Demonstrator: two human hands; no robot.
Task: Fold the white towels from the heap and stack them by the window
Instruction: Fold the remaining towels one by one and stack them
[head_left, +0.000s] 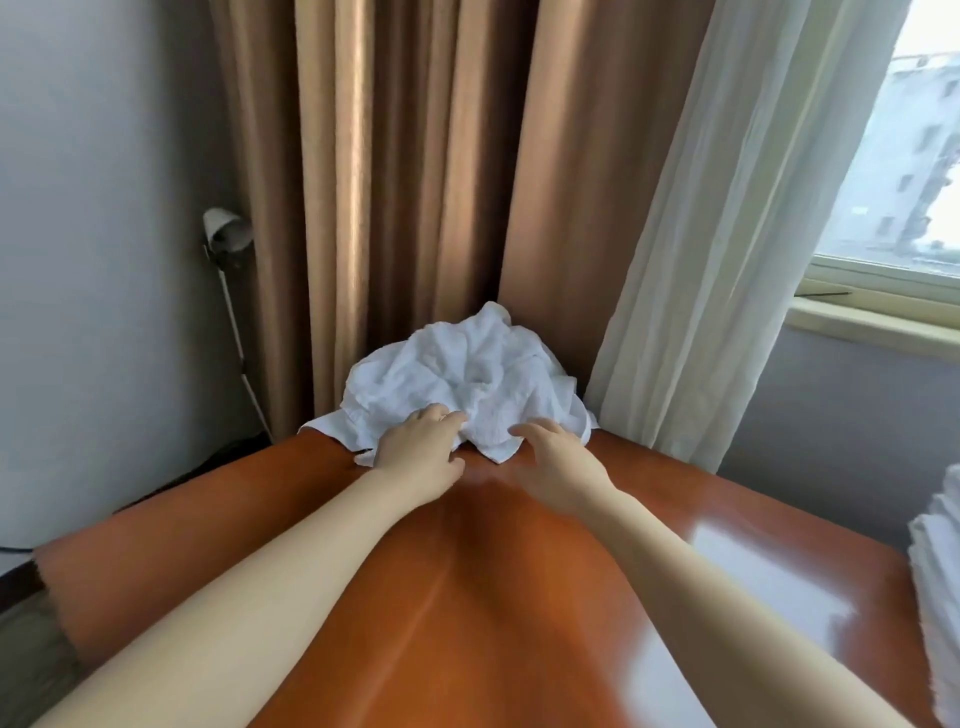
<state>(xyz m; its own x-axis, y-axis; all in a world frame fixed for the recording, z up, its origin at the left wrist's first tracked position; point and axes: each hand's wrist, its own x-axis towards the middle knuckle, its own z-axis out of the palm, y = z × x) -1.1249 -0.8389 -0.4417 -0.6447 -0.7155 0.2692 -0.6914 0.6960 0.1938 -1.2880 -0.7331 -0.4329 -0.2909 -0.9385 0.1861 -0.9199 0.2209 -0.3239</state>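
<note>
A heap of crumpled white towels (470, 376) lies at the far end of the glossy brown table (467, 597), against the curtains. Both my arms reach forward to it. My left hand (418, 449) lies on the heap's near left edge, fingertips on the cloth near its front fold. My right hand (558, 457) is at the near right edge, fingers extended and touching the towel's hanging corner. Whether either hand pinches the cloth does not show. A stack of folded white towels (937, 587) stands at the right edge of the view, below the window.
Brown curtains (405, 182) hang behind the heap and a sheer white curtain (727, 234) to its right. The window (904, 156) and its sill are at the upper right. A lamp on a thin stand (228, 244) is by the left wall.
</note>
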